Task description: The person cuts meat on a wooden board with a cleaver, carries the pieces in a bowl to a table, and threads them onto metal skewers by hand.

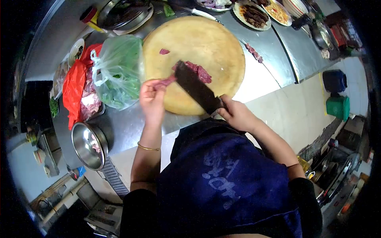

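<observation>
My right hand (240,114) is wrapped round the handle of a dark, broad-bladed cleaver (196,88), held over the near part of a round wooden chopping board (194,35). Pinched in the fingers of my left hand (152,101) is a strip of raw red meat (164,82), whose far end meets the tip of the blade. Behind the cleaver lies a heap of cut red meat (202,73), partly hidden by it. One small loose piece of meat (164,51) rests apart on the board's left side.
Left of the board are a clear plastic bag of greens (119,71), a red plastic bag (73,93) beside pale meat, and a steel bowl (85,148). A meat skewer (254,52) lies to the right. A white-handled knife (204,14) and food plates (253,15) stand behind.
</observation>
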`<action>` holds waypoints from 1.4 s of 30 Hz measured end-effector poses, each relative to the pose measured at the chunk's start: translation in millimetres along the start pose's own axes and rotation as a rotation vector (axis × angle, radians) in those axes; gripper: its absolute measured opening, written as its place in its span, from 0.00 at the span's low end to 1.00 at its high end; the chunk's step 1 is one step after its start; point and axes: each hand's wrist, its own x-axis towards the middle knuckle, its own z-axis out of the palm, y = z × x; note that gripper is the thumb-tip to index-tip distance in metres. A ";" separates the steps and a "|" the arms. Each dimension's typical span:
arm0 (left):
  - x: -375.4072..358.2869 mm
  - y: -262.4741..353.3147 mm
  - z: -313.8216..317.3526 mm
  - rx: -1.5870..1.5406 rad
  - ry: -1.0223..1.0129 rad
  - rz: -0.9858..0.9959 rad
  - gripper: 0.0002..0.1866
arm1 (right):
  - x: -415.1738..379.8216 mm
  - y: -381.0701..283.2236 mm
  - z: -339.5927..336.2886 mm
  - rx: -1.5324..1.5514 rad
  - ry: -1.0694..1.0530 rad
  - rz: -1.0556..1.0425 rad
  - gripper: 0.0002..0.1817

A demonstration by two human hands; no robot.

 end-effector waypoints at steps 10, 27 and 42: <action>-60.2 -20.9 -25.5 1.231 0.059 0.349 0.17 | -25.6 -18.7 -10.1 -0.239 0.028 -0.071 0.17; -30.0 -30.0 -15.4 1.221 -0.079 0.388 0.08 | 32.6 -46.5 15.3 -0.412 -0.051 -0.160 0.11; -52.0 -30.3 -32.3 1.269 -0.036 0.375 0.13 | -17.8 -30.0 -0.3 -0.412 -0.043 -0.237 0.16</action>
